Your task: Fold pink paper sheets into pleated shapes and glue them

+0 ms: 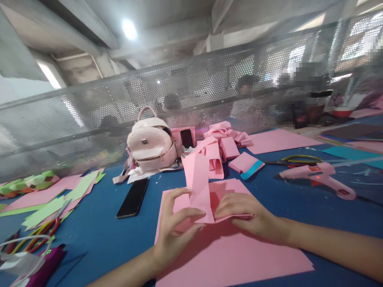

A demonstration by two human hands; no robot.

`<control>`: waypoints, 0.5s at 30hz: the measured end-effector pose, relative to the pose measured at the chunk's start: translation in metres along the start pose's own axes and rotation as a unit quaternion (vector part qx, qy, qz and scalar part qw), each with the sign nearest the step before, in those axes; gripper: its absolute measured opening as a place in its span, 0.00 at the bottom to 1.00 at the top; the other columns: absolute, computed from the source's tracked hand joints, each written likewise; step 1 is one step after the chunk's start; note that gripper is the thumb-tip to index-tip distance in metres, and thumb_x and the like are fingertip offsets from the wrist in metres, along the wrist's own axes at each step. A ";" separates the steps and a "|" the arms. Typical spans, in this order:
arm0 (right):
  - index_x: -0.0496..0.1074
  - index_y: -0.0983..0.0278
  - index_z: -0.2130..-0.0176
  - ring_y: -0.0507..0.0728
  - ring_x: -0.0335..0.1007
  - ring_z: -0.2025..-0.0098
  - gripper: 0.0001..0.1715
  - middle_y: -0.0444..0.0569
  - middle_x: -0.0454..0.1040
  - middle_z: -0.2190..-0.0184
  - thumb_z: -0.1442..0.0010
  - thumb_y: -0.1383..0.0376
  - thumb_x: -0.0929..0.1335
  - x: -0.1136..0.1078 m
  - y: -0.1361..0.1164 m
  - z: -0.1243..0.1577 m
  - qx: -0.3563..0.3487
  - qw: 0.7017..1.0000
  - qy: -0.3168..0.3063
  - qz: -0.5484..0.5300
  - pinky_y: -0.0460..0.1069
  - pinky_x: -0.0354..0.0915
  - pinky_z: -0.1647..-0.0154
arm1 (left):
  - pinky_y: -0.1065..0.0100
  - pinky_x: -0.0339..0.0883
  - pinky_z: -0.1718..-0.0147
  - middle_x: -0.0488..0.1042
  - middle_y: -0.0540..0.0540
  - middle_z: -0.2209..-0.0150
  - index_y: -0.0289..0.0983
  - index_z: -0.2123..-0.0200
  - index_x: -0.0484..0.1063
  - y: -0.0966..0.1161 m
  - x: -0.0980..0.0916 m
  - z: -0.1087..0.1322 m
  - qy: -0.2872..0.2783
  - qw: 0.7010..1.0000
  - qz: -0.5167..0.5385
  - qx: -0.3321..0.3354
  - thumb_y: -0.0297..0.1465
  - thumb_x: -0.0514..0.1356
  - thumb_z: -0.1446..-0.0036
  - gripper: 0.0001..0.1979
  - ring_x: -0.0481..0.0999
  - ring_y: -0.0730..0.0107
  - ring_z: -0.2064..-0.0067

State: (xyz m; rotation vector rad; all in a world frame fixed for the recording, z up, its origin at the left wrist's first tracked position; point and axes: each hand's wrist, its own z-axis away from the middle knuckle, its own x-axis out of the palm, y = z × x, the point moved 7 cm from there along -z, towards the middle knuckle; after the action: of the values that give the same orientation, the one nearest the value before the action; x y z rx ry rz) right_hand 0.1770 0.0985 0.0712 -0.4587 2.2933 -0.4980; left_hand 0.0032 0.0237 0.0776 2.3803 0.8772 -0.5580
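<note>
My left hand (176, 223) pinches the lower end of an upright pink paper strip (200, 183) between thumb and fingers. My right hand (245, 211) is closed on the folded edge of the same pink paper piece, its thumb underneath and its fingers on top. Beneath both hands lie large pink paper sheets (239, 255), stacked slightly unevenly. Just behind the strip stand folded pink paper pieces (214, 153). A small pink folded piece with a blue band (247, 164) rests to their right. Part of the fold is hidden by my right fingers.
A pink glue gun (317, 175) with a lit red light lies right, near yellow-handled scissors (301, 160). At left are a black phone (132, 198), green paper sheets (48, 211), scissors (44, 233) and a purple power bank (48, 265). A pale backpack (152, 143) stands before a perforated metal screen (191, 87).
</note>
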 end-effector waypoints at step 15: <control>0.79 0.63 0.53 0.54 0.76 0.59 0.12 0.52 0.81 0.61 0.30 0.66 0.65 0.001 -0.006 0.001 0.018 0.998 0.031 -0.043 0.49 0.70 0.56 | 0.51 0.59 0.47 0.66 0.44 0.45 0.46 0.60 0.78 0.016 -0.007 -0.010 0.021 0.994 -0.062 0.082 0.26 0.67 0.42 0.09 0.66 0.53 0.45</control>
State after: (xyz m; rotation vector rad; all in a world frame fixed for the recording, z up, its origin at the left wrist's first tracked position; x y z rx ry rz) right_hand 0.1775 0.0928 0.0727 -0.5320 2.3270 -0.6016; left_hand 0.0116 0.0164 0.0948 2.5049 1.0389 -0.6548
